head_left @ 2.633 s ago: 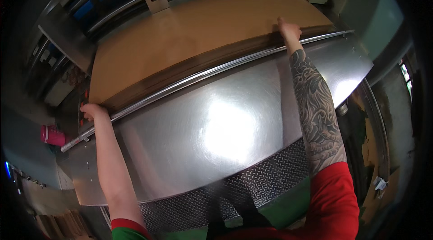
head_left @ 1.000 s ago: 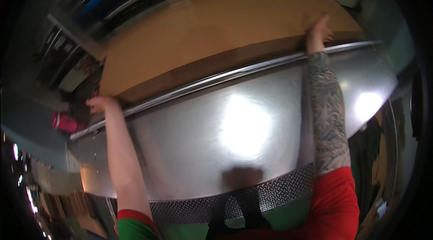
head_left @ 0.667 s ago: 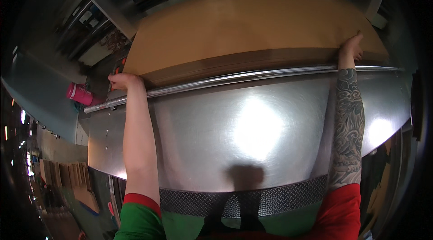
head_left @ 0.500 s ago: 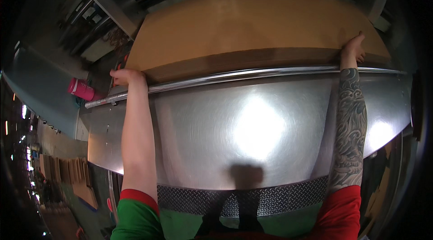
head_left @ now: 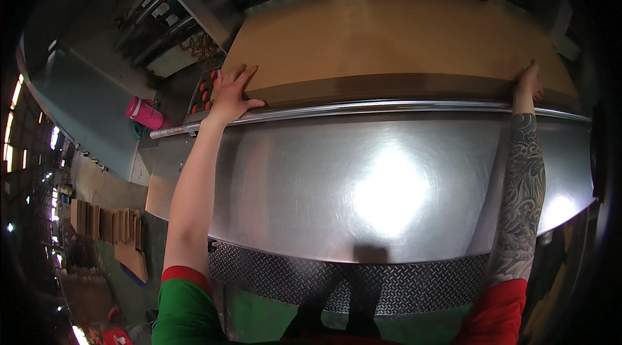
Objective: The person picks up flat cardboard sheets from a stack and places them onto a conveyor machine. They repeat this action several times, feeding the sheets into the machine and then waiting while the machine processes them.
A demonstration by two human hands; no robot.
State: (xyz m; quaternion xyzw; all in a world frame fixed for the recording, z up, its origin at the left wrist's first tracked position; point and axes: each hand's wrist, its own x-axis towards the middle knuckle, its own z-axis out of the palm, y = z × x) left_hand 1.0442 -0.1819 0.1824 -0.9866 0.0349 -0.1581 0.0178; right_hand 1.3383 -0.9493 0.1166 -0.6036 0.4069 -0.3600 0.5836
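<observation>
The left hand (head_left: 230, 93) lies spread on the near left corner of the cardboard stack (head_left: 395, 44), the right hand (head_left: 528, 86) pressed together against its right corner, above the steel tabletop (head_left: 389, 183).

Overhead light strikes the curved polished steel cover (head_left: 389, 176) and throws a broad white glare patch right of centre, blowing out the brushed texture there. A dark head-shaped shadow sits just below it, at the cover's lower edge. The flat tan cardboard stack (head_left: 395, 40) across the upper middle is evenly lit and fairly sharp. Strong fisheye bending bows the cover's round steel rail (head_left: 363, 108), and black vignette fills all four corners. The left edge is dim, with small lamps smeared into streaks.
</observation>
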